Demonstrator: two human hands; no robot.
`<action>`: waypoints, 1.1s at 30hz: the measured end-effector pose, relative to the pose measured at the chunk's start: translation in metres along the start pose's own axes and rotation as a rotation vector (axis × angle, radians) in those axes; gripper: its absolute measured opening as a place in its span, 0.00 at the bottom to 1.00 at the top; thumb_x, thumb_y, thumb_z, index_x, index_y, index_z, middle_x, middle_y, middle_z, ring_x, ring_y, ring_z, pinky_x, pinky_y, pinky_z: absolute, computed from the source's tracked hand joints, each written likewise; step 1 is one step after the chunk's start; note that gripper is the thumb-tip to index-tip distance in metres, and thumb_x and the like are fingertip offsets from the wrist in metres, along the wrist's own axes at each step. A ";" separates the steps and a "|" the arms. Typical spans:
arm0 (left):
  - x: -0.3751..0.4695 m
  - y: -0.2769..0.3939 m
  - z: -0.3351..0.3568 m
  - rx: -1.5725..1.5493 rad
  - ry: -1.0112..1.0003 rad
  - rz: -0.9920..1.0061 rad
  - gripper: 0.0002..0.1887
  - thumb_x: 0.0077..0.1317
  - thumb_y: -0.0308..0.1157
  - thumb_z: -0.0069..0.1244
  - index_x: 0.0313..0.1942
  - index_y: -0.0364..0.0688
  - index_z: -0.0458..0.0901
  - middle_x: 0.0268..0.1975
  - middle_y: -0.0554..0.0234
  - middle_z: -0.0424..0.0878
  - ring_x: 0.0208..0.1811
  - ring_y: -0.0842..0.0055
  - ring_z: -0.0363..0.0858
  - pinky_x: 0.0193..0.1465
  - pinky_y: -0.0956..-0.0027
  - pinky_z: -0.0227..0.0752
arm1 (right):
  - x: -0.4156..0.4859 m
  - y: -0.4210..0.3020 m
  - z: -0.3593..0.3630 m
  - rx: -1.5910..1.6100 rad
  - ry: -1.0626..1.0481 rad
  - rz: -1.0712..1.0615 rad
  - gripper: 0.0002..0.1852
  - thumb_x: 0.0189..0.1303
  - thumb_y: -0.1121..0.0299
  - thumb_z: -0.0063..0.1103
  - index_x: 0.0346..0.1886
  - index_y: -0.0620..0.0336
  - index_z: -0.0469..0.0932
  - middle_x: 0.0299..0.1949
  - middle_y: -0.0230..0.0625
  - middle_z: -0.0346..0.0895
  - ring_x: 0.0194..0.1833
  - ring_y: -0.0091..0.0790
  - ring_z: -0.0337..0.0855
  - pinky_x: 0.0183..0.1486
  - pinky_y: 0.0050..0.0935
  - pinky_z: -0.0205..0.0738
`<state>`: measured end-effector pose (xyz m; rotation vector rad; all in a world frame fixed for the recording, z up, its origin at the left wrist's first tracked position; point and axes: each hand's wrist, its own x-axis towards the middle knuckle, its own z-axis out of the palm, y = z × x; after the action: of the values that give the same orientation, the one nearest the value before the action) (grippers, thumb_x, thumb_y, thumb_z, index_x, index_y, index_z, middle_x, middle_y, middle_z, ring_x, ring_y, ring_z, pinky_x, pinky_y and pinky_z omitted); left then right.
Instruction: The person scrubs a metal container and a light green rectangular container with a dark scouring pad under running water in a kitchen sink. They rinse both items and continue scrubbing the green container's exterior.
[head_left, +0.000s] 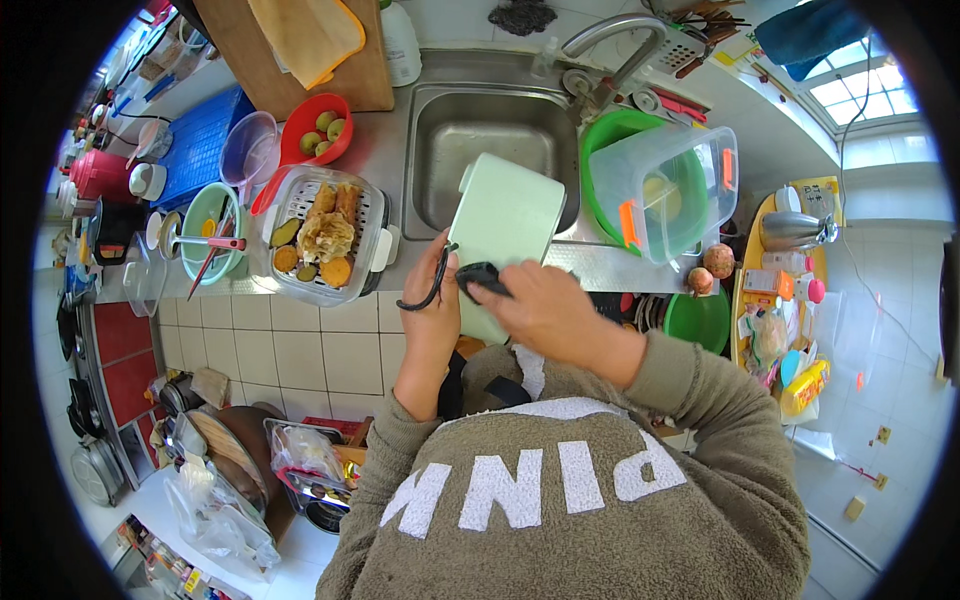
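A pale green rectangular container or appliance body (510, 206) is tilted over the front edge of the stainless steel sink (491, 120). My left hand (433, 300) grips its left side, and a black cord or loop (435, 289) hangs at that wrist and fingers. My right hand (544, 311) holds a black object (484, 279), perhaps a plug or cloth, against the lower part of the green thing. What exactly the black object is cannot be told. The underside of the green thing is hidden.
Left of the sink stand a steamer tray (364, 262) of food, a red bowl (289, 142) of fruit and a mint basin (191, 262). On the right, a green basin (592, 150) carries a clear plastic box (637, 202). The faucet (626, 64) rises behind the sink; two pomegranates (718, 261) lie near the counter edge.
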<state>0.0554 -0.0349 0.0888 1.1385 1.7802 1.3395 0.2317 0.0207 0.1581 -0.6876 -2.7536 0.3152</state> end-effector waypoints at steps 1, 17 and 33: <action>0.001 0.003 -0.001 -0.048 -0.011 -0.039 0.21 0.81 0.40 0.48 0.63 0.34 0.79 0.54 0.46 0.87 0.54 0.62 0.86 0.59 0.65 0.76 | 0.006 0.015 -0.006 -0.010 -0.048 -0.013 0.20 0.63 0.68 0.58 0.59 0.48 0.83 0.39 0.35 0.73 0.41 0.39 0.78 0.38 0.38 0.76; 0.015 0.010 0.009 -0.213 -0.139 -0.134 0.25 0.81 0.43 0.49 0.67 0.33 0.73 0.57 0.51 0.84 0.59 0.71 0.81 0.64 0.67 0.72 | 0.034 0.093 -0.009 -0.175 0.364 0.271 0.20 0.58 0.68 0.63 0.55 0.48 0.83 0.37 0.36 0.73 0.41 0.44 0.79 0.35 0.45 0.76; 0.008 0.000 0.022 -0.026 -0.063 0.035 0.22 0.78 0.42 0.54 0.64 0.37 0.78 0.48 0.58 0.85 0.48 0.74 0.80 0.53 0.68 0.76 | 0.057 0.094 0.004 -0.133 0.398 0.299 0.13 0.62 0.66 0.61 0.49 0.56 0.83 0.36 0.38 0.73 0.39 0.44 0.80 0.35 0.43 0.78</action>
<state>0.0706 -0.0184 0.0822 1.1905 1.7007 1.3285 0.2223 0.1291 0.1406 -1.0719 -2.3082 0.0453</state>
